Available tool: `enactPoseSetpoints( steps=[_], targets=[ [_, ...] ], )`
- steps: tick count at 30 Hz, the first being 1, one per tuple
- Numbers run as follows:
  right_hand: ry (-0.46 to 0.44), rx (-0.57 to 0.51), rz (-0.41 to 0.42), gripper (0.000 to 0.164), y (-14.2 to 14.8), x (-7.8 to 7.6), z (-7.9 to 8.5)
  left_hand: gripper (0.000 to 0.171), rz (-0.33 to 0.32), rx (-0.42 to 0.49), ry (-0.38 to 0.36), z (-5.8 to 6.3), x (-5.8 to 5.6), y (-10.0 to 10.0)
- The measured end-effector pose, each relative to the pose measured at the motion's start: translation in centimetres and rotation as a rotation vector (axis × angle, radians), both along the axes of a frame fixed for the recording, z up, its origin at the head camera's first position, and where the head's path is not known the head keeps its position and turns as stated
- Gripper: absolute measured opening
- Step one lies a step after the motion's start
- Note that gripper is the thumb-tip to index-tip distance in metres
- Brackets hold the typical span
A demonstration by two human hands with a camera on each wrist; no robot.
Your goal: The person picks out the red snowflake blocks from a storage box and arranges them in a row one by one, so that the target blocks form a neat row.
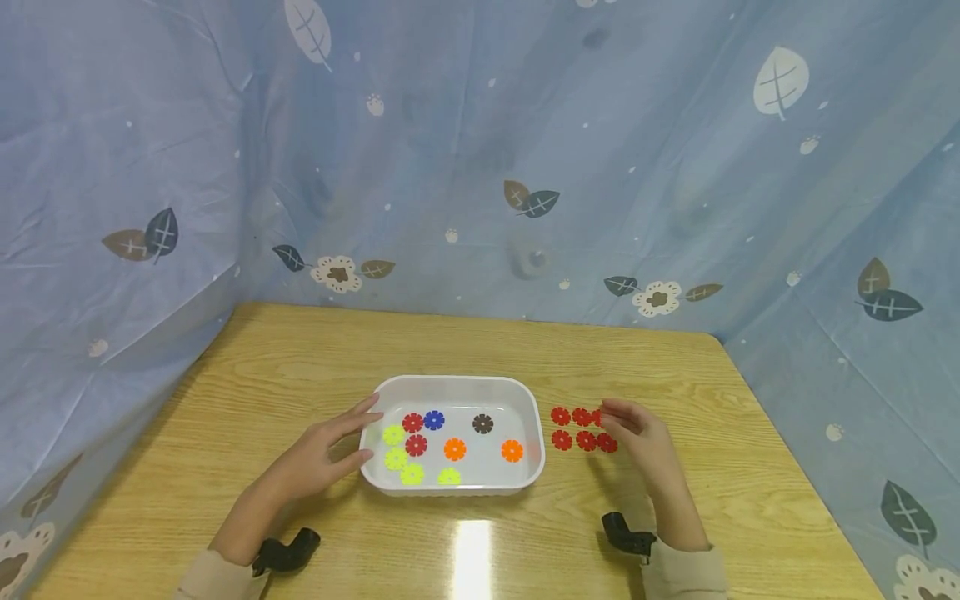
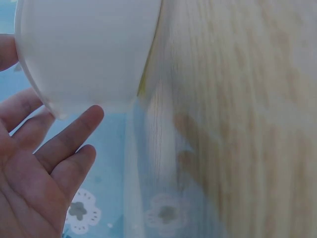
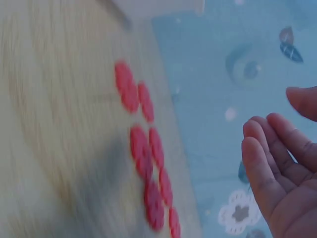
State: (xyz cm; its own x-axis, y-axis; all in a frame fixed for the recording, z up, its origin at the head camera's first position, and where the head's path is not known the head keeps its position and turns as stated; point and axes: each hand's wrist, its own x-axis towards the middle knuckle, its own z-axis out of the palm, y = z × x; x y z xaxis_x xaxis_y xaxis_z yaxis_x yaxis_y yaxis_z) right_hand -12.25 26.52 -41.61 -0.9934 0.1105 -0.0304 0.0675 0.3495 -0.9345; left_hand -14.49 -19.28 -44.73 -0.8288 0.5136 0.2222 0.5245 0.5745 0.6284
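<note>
A white plastic tray [image 1: 457, 490] holds flower-shaped plastic discs in yellow, red, blue, orange and brown. My left hand [image 1: 330, 450] rests against its left end with fingers extended, fingertips right at the rim. In the left wrist view, those fingers [image 2: 74, 136] lie straight along the outside of the tray wall [image 2: 89, 54]. To the right of the tray, red flower discs [image 1: 562, 440] lie on the table in two rows. Over the right end of these rows hovers my right hand [image 1: 637, 433], fingers loosely bent. The right wrist view shows nothing between its thumb and fingers [image 3: 262, 173].
The wooden table [image 1: 337, 342] has a printed blue cloth [image 1: 450, 167] hanging behind it and at both sides. Inside the tray, yellow discs [image 1: 412, 474] cluster toward the left, and two orange discs [image 1: 512, 451] lie apart from each other. Black wrist mounts [image 1: 288, 552] sit below both hands.
</note>
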Motion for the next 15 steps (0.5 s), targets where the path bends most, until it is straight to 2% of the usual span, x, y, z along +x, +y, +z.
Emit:
enactPoseSetpoints(
  steps=[4, 10, 15],
  targets=[
    [0.056, -0.07, 0.075, 0.042, -1.7, 0.0, 0.3, 0.049, 0.0, 0.003, 0.001, 0.0, 0.0, -0.1],
    [0.152, -0.094, 0.226, 0.037, -4.5, -0.3, 0.0, 0.049, -0.009, 0.007, 0.009, -0.1, 0.0, 0.0],
    [0.201, -0.155, 0.337, 0.038, -6.9, -0.4, -0.2, 0.049, -0.009, 0.009, 0.013, 0.0, 0.0, 0.0]
  ],
)
